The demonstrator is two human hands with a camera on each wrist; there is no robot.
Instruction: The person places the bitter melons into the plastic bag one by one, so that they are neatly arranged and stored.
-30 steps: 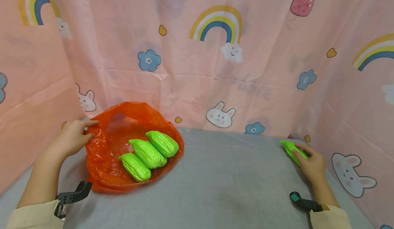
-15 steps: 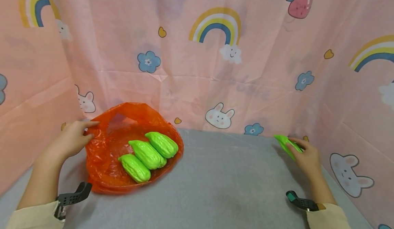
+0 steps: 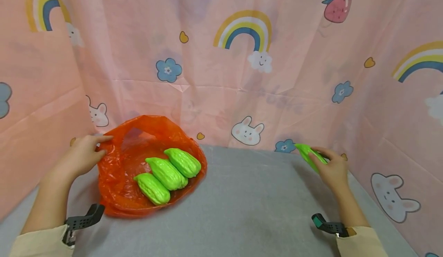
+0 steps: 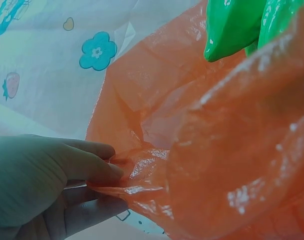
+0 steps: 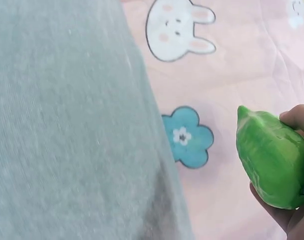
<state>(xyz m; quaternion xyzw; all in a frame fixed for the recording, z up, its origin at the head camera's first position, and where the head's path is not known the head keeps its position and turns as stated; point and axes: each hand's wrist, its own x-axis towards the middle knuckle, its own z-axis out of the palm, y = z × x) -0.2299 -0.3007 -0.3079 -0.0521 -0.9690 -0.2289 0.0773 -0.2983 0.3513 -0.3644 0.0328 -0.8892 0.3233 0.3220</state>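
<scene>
An orange-red plastic bag (image 3: 112, 172) lies with its mouth spread on the table at the left in the head view. Its left rim is pinched between the thumb and fingers of my left hand (image 3: 80, 155), as the left wrist view (image 4: 52, 175) also shows. Inside the bag lie three bright green bitter melons (image 3: 167, 173), ridged and pointed at one end. At the right, my right hand (image 3: 333, 170) grips another green bitter melon (image 5: 271, 157), its pointed tip sticking out past the fingers. This melon appears raised off the table, with a shadow below it.
A grey cloth covers the table (image 3: 249, 195). Pink curtains (image 3: 207, 103) printed with rainbows, rabbits and flowers stand along the back and both sides. The back curtain meets the table's far edge close behind the bag.
My right hand has lifted the bitter melon and carried it to the left, away from the right curtain. The left hand, the bag and the melons in it have stayed put.
</scene>
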